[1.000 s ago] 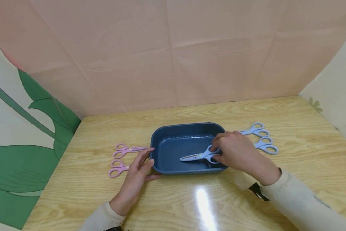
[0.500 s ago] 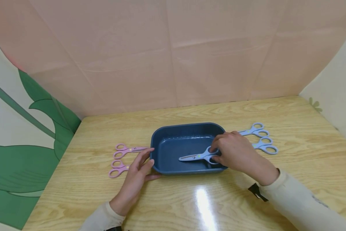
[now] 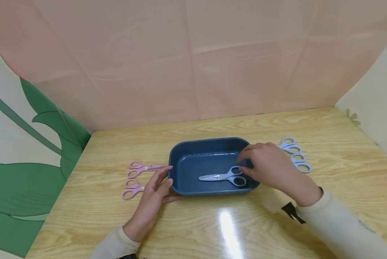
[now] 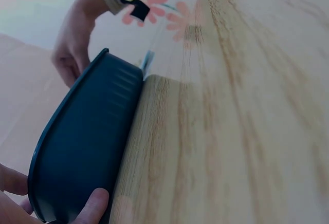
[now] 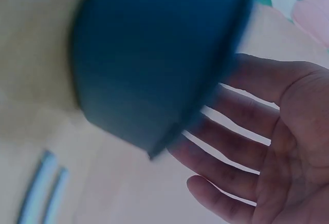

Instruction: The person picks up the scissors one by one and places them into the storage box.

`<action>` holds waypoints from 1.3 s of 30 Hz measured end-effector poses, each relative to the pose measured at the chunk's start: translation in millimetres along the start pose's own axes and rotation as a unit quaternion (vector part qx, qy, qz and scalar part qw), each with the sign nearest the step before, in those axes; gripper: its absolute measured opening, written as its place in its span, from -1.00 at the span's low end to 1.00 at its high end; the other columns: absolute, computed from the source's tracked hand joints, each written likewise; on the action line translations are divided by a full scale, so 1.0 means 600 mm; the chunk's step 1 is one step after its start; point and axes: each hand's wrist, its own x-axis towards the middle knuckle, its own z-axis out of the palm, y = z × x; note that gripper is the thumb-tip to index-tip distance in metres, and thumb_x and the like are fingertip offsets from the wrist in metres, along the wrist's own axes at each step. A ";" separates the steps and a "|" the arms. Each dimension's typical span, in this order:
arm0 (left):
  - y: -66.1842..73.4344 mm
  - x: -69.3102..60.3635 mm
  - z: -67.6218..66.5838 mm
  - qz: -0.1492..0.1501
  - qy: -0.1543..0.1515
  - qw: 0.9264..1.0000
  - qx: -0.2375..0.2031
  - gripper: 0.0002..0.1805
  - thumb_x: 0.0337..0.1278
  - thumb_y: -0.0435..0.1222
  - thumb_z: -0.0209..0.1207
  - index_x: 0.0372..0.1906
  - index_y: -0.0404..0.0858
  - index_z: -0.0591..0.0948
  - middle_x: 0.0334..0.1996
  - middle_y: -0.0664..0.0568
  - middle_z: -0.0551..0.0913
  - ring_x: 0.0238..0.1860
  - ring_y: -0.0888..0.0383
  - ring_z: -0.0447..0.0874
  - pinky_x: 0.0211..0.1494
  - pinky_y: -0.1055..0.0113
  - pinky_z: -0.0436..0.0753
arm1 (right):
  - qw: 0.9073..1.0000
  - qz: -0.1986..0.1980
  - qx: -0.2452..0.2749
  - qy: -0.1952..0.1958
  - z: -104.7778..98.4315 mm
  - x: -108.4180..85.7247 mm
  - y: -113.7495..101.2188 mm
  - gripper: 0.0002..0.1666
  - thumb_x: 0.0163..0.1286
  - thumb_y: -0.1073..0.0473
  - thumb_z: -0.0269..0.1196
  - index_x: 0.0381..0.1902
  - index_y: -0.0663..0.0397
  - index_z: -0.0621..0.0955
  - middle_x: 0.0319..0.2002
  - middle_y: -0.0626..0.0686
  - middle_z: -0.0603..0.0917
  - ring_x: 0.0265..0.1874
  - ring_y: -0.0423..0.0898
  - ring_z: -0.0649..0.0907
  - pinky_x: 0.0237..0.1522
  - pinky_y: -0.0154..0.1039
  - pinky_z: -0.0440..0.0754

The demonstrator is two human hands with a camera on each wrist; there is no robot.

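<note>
Left hand (image 3: 152,198) lay spread against the box (image 3: 196,164); right hand (image 3: 271,167), fingers apart, perhaps just touched the scissors (image 3: 224,176) inside

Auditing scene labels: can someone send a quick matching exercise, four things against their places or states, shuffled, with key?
Column one:
1. dark blue container
2. pink scissors
3. right hand
4. left hand

Column two:
A. touching the container's left end
B. holding light blue scissors
C. over the container's right end
D. lying left of the container

Pairs: 1-B, 2-D, 3-C, 4-A
</note>
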 end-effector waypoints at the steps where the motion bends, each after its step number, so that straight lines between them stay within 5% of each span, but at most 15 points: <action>1: 0.000 0.000 0.000 0.000 0.001 1.000 0.000 -0.52 0.49 -0.37 -0.03 0.43 -0.18 0.33 0.52 -0.08 0.22 0.35 -0.16 0.42 -0.03 -0.02 0.77 | 1.000 0.007 0.001 0.004 -0.006 -0.001 0.003 -0.80 0.10 0.06 0.51 -0.28 -0.14 0.78 -0.18 -0.05 0.79 -0.28 0.02 0.75 -0.15 0.08 0.70; 9: 0.002 -0.001 0.000 0.002 0.005 1.000 -0.002 -0.51 0.48 -0.37 -0.02 0.44 -0.20 0.33 0.52 -0.10 0.21 0.36 -0.17 0.40 -0.03 -0.01 0.77 | 0.999 0.034 0.002 0.018 -0.032 -0.002 0.023 -0.78 0.12 0.03 0.49 -0.24 -0.12 0.78 -0.13 0.03 0.79 -0.41 0.00 0.74 -0.41 0.02 0.69; 26: 0.005 -0.001 0.003 0.007 -0.001 1.000 -0.007 -0.50 0.47 -0.38 -0.03 0.44 -0.22 0.31 0.53 -0.13 0.19 0.32 -0.18 0.44 -0.03 -0.02 0.77 | 0.992 0.111 0.024 -0.051 -0.064 -0.014 0.073 -0.70 0.26 -0.05 0.38 -0.07 -0.14 0.75 -0.06 0.10 0.78 -0.15 0.09 0.75 -0.21 0.10 0.69; 39: 0.002 -0.001 0.003 0.011 -0.002 1.000 -0.013 -0.49 0.46 -0.38 -0.01 0.45 -0.23 0.29 0.54 -0.13 0.16 0.40 -0.18 0.33 -0.03 -0.03 0.77 | 0.988 0.126 0.037 -0.083 -0.073 -0.020 0.112 -0.60 0.28 -0.12 0.36 0.02 -0.16 0.72 -0.12 0.09 0.78 -0.12 0.08 0.72 -0.20 0.09 0.66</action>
